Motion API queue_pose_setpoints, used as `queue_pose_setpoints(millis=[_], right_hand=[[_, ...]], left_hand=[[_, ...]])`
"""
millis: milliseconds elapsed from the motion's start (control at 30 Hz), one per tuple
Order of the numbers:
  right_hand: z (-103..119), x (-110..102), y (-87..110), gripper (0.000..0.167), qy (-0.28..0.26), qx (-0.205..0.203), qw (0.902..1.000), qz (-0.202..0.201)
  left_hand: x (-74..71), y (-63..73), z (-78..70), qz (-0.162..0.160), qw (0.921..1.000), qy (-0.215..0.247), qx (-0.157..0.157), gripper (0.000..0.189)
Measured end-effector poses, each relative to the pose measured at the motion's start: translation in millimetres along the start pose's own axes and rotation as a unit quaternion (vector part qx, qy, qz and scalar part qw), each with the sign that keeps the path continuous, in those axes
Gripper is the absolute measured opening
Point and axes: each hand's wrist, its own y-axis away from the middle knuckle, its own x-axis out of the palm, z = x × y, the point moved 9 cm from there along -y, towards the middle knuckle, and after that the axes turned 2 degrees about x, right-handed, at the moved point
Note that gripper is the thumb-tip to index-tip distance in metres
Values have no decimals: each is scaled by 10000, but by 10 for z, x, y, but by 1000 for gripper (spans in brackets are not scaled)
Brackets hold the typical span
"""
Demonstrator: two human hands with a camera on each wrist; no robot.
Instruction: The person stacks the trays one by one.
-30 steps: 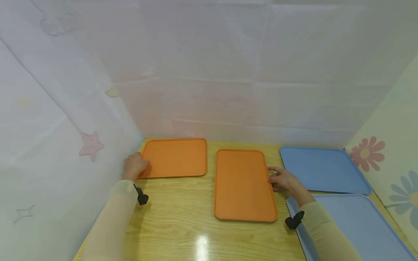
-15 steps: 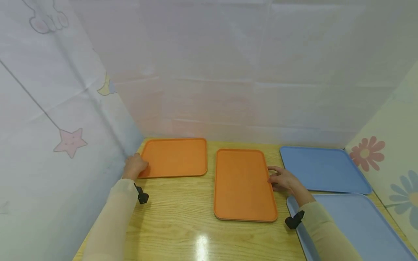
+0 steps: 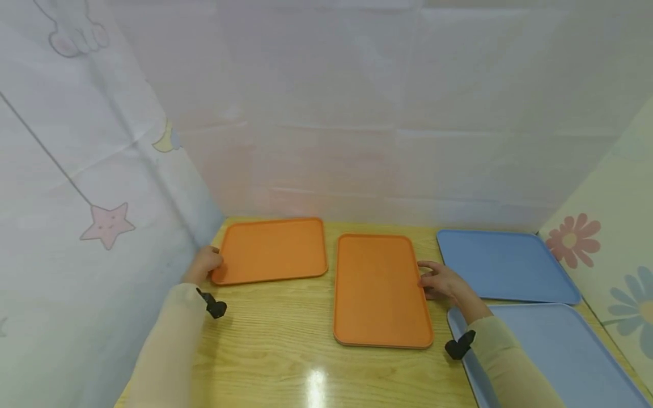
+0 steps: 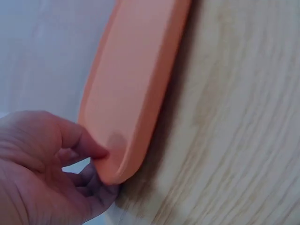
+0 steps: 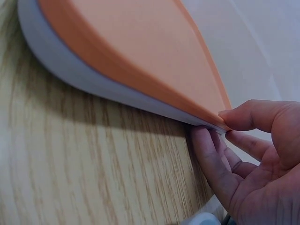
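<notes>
At the back left of the table lies an orange tray (image 3: 275, 249), set crosswise and slightly skewed. My left hand (image 3: 202, 265) pinches its left end; the left wrist view shows the thumb on the tray's upper face and fingers curled under the rim. A second orange tray (image 3: 380, 289) lies lengthwise in the middle. My right hand (image 3: 445, 283) holds its right edge, thumb at the top rim and fingers beneath. In the right wrist view a whitish tray (image 5: 93, 86) shows directly under this orange one, mostly covered by it.
On the right lie a blue tray (image 3: 505, 266) at the back and a paler blue tray (image 3: 551, 351) nearer me, partly behind my right sleeve. Printed cloth walls (image 3: 326, 113) border the wooden table (image 3: 265, 351) at the back and both sides.
The left orange tray has shifted slightly left and towards me and turned a little, with my left hand drawing back alongside it. My right hand and the middle tray stay in place.
</notes>
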Motion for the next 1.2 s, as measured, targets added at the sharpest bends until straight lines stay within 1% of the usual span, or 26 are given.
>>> queue_pose_setpoints(millis=[67, 133, 200, 267, 367, 433, 533, 800, 1000, 1100, 1200], right_hand=[[5, 4, 0, 74, -25, -28, 10000, 29], [11, 4, 2, 75, -29, -41, 10000, 44], [16, -1, 1, 75, -45, -40, 10000, 42], [21, 0, 1, 74, -48, -40, 10000, 46], [19, 0, 0, 74, -64, -24, 10000, 33], [13, 5, -2, 74, -60, -17, 10000, 47], [0, 6, -1, 74, -105, 6, 9999, 32], [5, -11, 30, 74, -361, 35, 9993, -19], [-1, -11, 46, 72, -347, 49, 9994, -83], [-10, -10, 64, 69, -373, 84, 9992, -143], [9, -13, 101, 65, -368, 41, 9991, -223]], left_hand=[[3, 23, 42, 308, 9972, 681, -81, 49], [6, 61, 72, 616, 9908, 1192, -202, 51], [-2, 121, 70, 860, 9829, 1609, -256, 69], [-27, 191, 56, 1035, 9756, 1917, -286, 71], [-59, 304, -12, 1242, 9674, 2199, -206, 74], [-90, 367, -65, 1277, 9659, 2248, -109, 76], [-129, 432, -133, 1199, 9625, 2435, -28, 77], [-157, 545, -317, 1142, 9430, 3114, 255, 76], [-188, 701, -430, 1017, 9313, 3481, 341, 75], [-201, 799, -466, 892, 9281, 3599, 335, 75], [-223, 895, -480, 720, 9285, 3628, 333, 76]])
